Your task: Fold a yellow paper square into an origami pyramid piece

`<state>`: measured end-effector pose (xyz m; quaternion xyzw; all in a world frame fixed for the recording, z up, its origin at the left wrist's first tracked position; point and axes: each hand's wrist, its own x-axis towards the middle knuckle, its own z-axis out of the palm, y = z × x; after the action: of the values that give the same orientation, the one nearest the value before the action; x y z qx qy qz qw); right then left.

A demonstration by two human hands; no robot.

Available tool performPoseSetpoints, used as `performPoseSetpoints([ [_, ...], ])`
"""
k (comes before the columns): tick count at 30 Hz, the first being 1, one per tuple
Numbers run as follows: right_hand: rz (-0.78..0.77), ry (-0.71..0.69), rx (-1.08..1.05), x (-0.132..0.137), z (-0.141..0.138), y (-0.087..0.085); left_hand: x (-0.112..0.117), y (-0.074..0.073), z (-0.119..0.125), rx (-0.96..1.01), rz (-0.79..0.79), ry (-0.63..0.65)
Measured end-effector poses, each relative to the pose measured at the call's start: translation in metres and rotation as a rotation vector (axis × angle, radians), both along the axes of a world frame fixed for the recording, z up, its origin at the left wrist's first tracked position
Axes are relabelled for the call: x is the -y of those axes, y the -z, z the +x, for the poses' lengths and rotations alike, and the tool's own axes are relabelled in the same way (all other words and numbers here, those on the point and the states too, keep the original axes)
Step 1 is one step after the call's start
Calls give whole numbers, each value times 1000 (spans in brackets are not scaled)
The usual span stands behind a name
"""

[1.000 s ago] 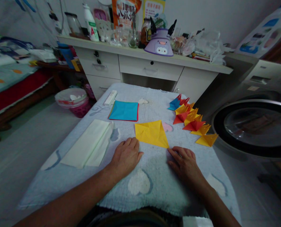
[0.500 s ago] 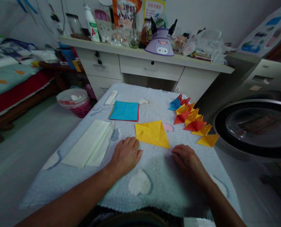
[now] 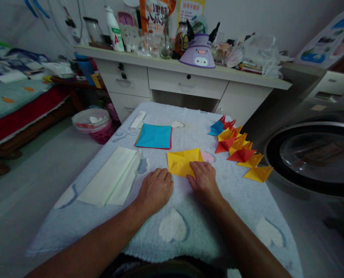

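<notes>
A folded yellow origami paper (image 3: 179,162) lies on the cloth-covered table in front of me. My right hand (image 3: 203,179) is on its right part, fingers on top and thumb by the near edge, closed on the paper and hiding that corner. Beside the paper's left near corner, my left hand (image 3: 156,189) rests palm down on the cloth, fingers loosely bent and holding nothing visible. Farther off lies a stack of square paper (image 3: 154,136), blue on top with red beneath. To the right stand several folded paper cranes (image 3: 241,155) in red, yellow and blue.
Left of my hands is a folded pale green sheet (image 3: 110,177). A small white box (image 3: 137,120) lies near the table's far left edge. Beyond are a cluttered white desk (image 3: 188,83), a pink bin (image 3: 98,131) at left and a washing machine (image 3: 311,158) at right.
My right hand has moved left from the bare cloth onto the right part of the yellow paper. My left hand stays in place, its thumb drawn closer to the fingers.
</notes>
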<state>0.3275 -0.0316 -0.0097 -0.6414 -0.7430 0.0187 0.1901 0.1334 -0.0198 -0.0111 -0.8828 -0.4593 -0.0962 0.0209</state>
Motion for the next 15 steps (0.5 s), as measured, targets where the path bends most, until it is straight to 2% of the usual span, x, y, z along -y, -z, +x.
performPoseSetpoints([
  [7, 26, -43, -17, 2, 2, 11, -1, 1, -2, 83, -32, -17],
  [11, 64, -73, -41, 3, 4, 12, -4, 5, -3, 295, -71, -77],
  [15, 93, -94, -67, 4, 3, 11, -11, 11, -5, 445, -103, -60],
])
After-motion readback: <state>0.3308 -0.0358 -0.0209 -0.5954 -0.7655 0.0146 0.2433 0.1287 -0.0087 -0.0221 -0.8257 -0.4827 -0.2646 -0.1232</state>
